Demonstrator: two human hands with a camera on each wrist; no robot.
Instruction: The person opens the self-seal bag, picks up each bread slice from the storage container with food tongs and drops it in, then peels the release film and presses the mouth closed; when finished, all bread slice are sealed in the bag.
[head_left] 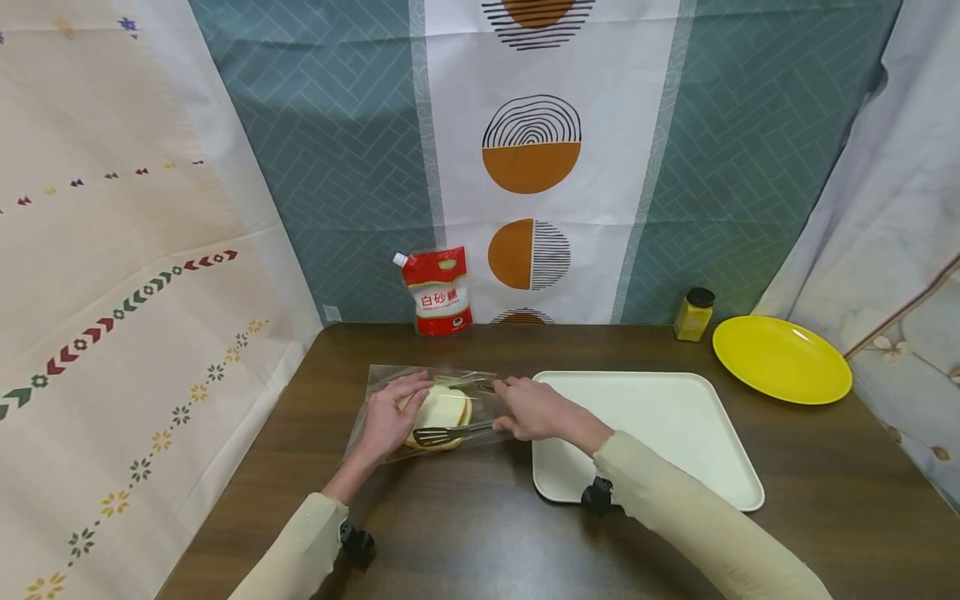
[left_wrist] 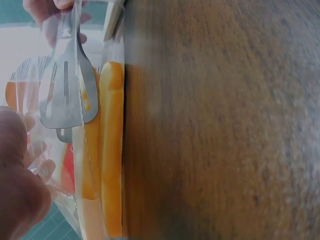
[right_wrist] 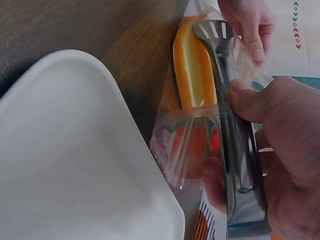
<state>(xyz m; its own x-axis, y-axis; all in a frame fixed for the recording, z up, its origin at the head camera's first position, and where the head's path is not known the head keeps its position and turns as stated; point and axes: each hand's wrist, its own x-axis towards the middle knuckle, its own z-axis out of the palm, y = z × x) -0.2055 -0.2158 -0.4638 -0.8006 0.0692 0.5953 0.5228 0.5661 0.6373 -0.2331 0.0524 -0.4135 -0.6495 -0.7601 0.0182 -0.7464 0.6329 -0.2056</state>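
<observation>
Bread slices: lying in a clear bag on the table, to the left of the white tray
Head view: the only one with the yellow plate, the jar and both cream sleeves
Left wrist view: shows the slices edge-on with golden crusts, and a slotted head of the tongs behind clear plastic
Right wrist view: shows the bag's pinkish edge near the tray, and how the right hand sits on the tongs
Cloths: teal and white with orange discs at the back, cream with small coloured motifs on the left, pale with flowers on the right
Table: dark brown wood; the plate lies far right, the black-lidded jar just beside it, and a red and white sugar pouch stands at the back edge
Right hand: fingers and thumb closed round the tongs, whose heads are at the bread
Left hand: fingers at the bag, beside the bread, thumb apart from them in the head view; cannot tell whether they pinch the plastic
</observation>
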